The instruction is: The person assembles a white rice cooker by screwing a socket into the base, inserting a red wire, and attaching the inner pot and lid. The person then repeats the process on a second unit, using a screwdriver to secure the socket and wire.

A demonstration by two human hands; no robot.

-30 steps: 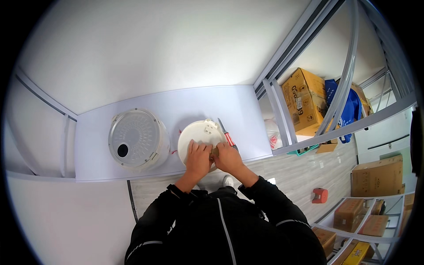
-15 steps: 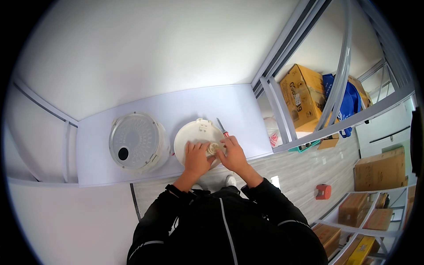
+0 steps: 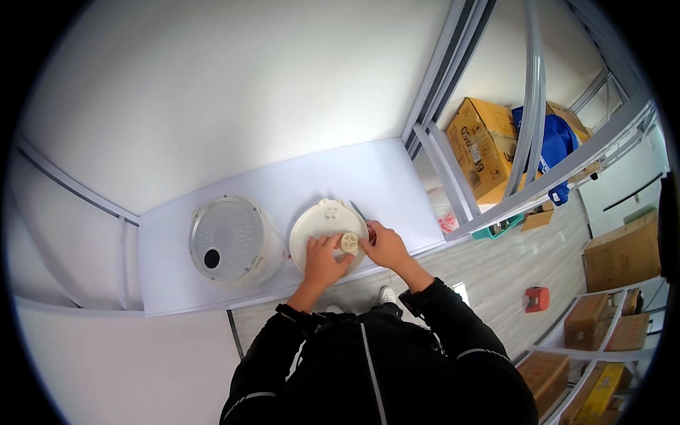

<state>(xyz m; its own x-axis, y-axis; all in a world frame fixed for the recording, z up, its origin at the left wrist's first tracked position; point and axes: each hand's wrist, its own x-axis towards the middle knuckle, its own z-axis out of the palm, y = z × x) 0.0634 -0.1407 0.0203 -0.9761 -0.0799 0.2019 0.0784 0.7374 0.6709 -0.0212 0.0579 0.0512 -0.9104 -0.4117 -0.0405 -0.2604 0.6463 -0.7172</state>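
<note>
A round cream lid-like disc (image 3: 306, 225) lies near the table's front edge. On its right part sits a small cream wheel-shaped piece (image 3: 349, 243) with spokes. My left hand (image 3: 324, 265) rests on the disc, its index finger and thumb closed against the wheel piece's left and near sides. My right hand (image 3: 388, 248) is at the disc's right edge, its fingers round the red handle of a tool (image 3: 357, 209) with a narrow grey blade. Most of that handle is hidden, and the thumb is close to the wheel piece.
Left of the disc stands a white drum (image 3: 227, 237) with a grey top and a black round spot. The white table (image 3: 397, 184) meets a pale wall behind. To the right, a metal frame (image 3: 443, 170) borders a cardboard box (image 3: 485, 145). A red stool (image 3: 537, 299) stands on the floor.
The view has shifted a little. My right hand has moved off the wheel piece toward the red handle and covers more of it. My left hand stays at the wheel piece.
</note>
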